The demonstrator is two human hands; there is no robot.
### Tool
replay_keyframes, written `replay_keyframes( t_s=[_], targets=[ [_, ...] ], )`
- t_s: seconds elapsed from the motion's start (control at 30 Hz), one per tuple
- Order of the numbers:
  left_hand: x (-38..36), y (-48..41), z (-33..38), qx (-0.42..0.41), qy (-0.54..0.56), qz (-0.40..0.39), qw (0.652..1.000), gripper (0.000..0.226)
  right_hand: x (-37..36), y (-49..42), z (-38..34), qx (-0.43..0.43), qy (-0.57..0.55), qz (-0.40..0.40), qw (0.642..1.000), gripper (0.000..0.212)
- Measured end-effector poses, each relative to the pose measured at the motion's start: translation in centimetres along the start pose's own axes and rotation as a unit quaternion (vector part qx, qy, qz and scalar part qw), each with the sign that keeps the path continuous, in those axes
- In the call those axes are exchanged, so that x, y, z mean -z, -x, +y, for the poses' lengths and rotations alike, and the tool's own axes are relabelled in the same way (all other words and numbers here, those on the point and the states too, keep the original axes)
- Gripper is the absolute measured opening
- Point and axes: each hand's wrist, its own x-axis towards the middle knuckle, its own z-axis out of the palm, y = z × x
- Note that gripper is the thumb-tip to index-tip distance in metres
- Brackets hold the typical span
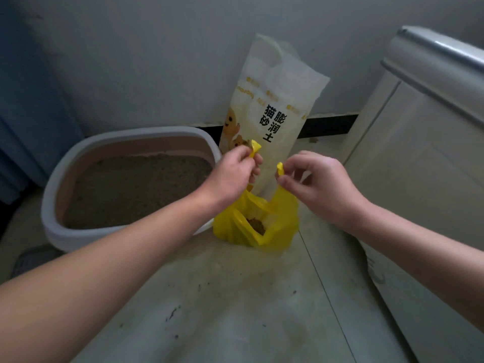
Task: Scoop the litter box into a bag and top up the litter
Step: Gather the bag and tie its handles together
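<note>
A yellow plastic bag (277, 224) stands on the floor with brown clumps of litter showing in its mouth. My left hand (233, 174) pinches one bag handle, whose yellow tip sticks up above the fingers. My right hand (317, 182) pinches the other handle a little to the right. Both handles are held above the bag, apart from each other. The grey and pink litter box (78, 158), filled with brown litter, sits to the left of the bag. A white litter sack (275, 106) with black characters leans upright against the wall behind the bag.
A white cabinet (419, 142) stands at the right, close to the bag. The tiled floor (235, 297) in front carries scattered litter crumbs. A blue surface (31, 113) rises at the far left beside the litter box.
</note>
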Motion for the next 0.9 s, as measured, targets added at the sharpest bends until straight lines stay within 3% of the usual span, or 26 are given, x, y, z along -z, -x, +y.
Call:
replay_keyframes(
  t_s=[0.1,0.17,0.33,0.57,0.67,0.77,0.9],
  targets=[
    [-0.1,0.4,-0.7,-0.057,-0.094,-0.043,0.993,0.014,-0.1,0.2,0.2,0.139,0.123,-0.006,0.983,0.012],
    [-0.3,0.8,-0.5,-0.085,-0.128,-0.080,0.985,0.014,-0.2,-0.1,-0.1,0.174,0.147,-0.015,0.974,0.014],
    [-1.1,1.5,-0.7,-0.083,-0.174,-0.123,0.974,0.027,-0.9,-0.3,0.2,0.150,0.115,0.001,0.982,0.014],
    [-1.8,1.5,-2.2,-0.099,-0.150,-0.084,0.980,0.027,-2.3,0.2,1.0,0.140,0.166,-0.007,0.976,0.013],
    [-1.3,1.5,-3.3,-0.154,-0.162,-0.037,0.974,0.023,-2.1,0.0,1.7,0.093,0.111,0.019,0.989,0.015],
    [-0.6,1.2,-4.7,-0.256,-0.313,0.004,0.914,0.013,-2.0,-0.3,2.4,-0.008,0.039,0.057,0.998,0.013],
    [-1.1,1.1,-5.9,-0.287,-0.432,0.053,0.853,0.033,-2.6,-0.9,2.6,-0.137,0.029,0.013,0.990,0.011]
  ],
)
